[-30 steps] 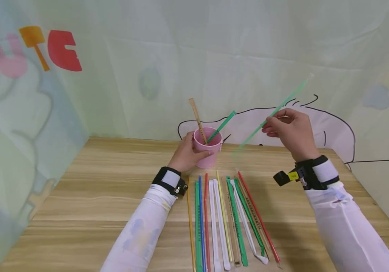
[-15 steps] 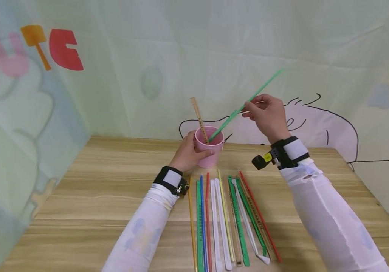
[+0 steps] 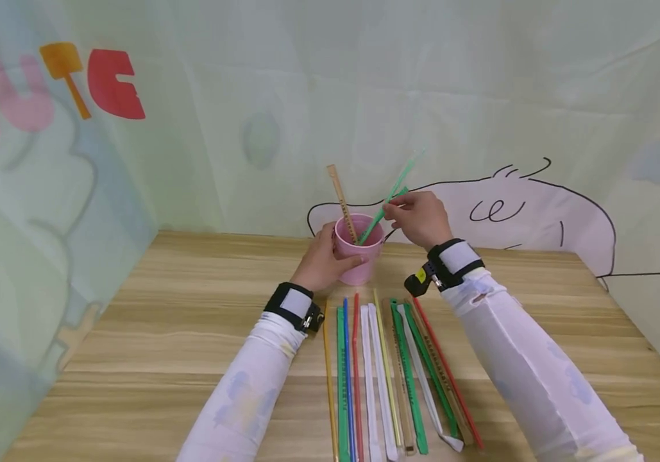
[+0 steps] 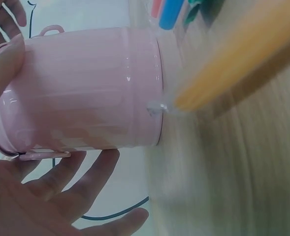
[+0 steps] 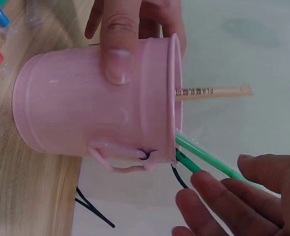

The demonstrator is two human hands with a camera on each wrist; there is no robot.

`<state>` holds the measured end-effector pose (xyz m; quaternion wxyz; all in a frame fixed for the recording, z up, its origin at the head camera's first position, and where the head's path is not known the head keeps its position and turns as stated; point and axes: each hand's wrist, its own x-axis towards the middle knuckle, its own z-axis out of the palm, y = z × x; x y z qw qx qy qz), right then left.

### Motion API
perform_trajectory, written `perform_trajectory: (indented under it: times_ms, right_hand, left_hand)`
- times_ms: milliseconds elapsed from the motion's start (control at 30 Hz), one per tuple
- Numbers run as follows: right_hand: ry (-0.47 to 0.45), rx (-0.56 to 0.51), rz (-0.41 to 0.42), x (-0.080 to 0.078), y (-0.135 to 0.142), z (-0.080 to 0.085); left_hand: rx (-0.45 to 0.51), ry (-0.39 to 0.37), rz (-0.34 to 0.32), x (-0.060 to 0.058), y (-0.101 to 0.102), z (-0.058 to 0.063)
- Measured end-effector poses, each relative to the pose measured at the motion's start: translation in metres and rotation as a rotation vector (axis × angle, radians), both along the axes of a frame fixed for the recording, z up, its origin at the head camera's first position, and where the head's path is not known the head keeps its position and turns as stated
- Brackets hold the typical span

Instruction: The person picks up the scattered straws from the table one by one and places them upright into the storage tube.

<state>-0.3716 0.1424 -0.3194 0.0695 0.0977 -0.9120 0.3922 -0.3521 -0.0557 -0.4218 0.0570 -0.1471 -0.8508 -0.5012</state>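
Note:
A pink bucket [image 3: 360, 272] with small side handles stands upright near the back of the table. My left hand [image 3: 319, 262] grips it from the left, thumb across its front below the rim. Between the thumb and fingers of my right hand [image 3: 424, 219] is a light green straw [image 5: 211, 160] in a clear wrapper, its lower end inside the bucket's mouth. Beside it a darker green wrapped straw [image 5: 188, 161] leans in the bucket. A brown paper-wrapped straw [image 3: 339, 192] with printed lettering leans there too, poking out above the rim.
In front of the bucket, several straws lie side by side on the wooden table [image 3: 191, 308]: yellow [image 3: 386, 369], blue [image 3: 349, 369], red [image 3: 451, 378], white and green [image 3: 341, 385]. A printed cloth backdrop [image 3: 208, 128] rises behind the table.
My right hand has come left and down to the bucket, bringing the light green straw's lower end into it. My left hand keeps its grip on the bucket.

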Motion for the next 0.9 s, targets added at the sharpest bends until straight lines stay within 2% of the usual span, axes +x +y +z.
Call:
perform_trajectory:
  times_ms: [167, 500, 700, 900]
  right_hand:
    - [0.018, 0.061, 0.002, 0.003, 0.003, 0.001]
    - [0.042, 0.027, 0.024, 0.004, 0.016, 0.003]
    - [0.049, -0.021, 0.035, 0.009, 0.026, -0.002]
    - [0.022, -0.113, 0.048, 0.018, 0.035, -0.017]
  left_hand:
    - [-0.017, -0.007, 0.008, 0.000, 0.001, 0.002]
    - [-0.020, -0.021, 0.011, 0.002, -0.001, 0.003]
    - [-0.017, -0.032, 0.014, 0.004, -0.003, 0.004]
    - [-0.010, -0.030, 0.011, 0.006, -0.008, 0.005]
